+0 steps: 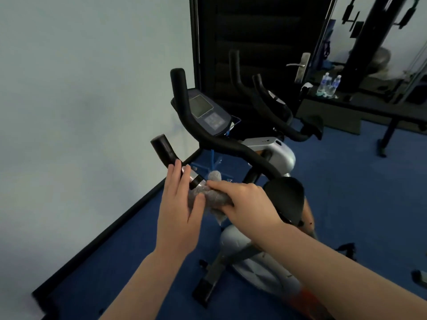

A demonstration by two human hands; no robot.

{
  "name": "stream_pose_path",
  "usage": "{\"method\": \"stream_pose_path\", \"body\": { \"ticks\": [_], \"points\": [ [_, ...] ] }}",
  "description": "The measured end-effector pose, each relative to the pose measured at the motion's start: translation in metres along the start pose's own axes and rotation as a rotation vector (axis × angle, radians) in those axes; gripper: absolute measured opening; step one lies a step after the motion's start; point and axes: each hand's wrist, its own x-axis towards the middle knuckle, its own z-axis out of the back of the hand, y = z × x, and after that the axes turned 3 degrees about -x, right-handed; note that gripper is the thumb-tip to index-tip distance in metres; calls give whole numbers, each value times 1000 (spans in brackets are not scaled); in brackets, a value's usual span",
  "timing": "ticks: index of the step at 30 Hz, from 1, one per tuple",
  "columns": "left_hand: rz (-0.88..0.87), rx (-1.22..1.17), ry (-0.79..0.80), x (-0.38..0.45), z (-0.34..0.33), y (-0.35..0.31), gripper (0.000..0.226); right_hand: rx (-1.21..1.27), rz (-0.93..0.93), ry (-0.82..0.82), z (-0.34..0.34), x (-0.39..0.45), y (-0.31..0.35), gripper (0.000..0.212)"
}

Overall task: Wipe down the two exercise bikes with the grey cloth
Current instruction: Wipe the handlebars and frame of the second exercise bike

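The near exercise bike (pixel 261 255) has black handlebars (pixel 221 144), a grey console (pixel 205 112) and a black saddle (pixel 286 195). My right hand (pixel 247 202) grips the grey cloth (pixel 213 197), wrapped around the near left handlebar beside its silver sensor band (pixel 194 175). My left hand (pixel 179 206) lies against the same bar with its fingers spread, touching the band and the cloth's edge. A second bike (pixel 277 112) with black handlebars stands just behind the first.
A pale wall (pixel 80 100) with a black skirting runs along the left. A dark door (pixel 254 42) with a metal handle stands behind the bikes. A black bench (pixel 369 109) carries two water bottles (pixel 329 83). The floor is blue carpet (pixel 346 192).
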Motion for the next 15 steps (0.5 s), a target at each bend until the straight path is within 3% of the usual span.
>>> {"method": "stream_pose_path", "body": {
  "ticks": [5, 15],
  "points": [
    [43, 34, -3, 4, 6, -20, 55, 70, -66, 111, 26, -2, -11, 40],
    [-76, 55, 173, 6, -47, -120, 44, 19, -233, -15, 133, -82, -81, 50]
  ]
}}
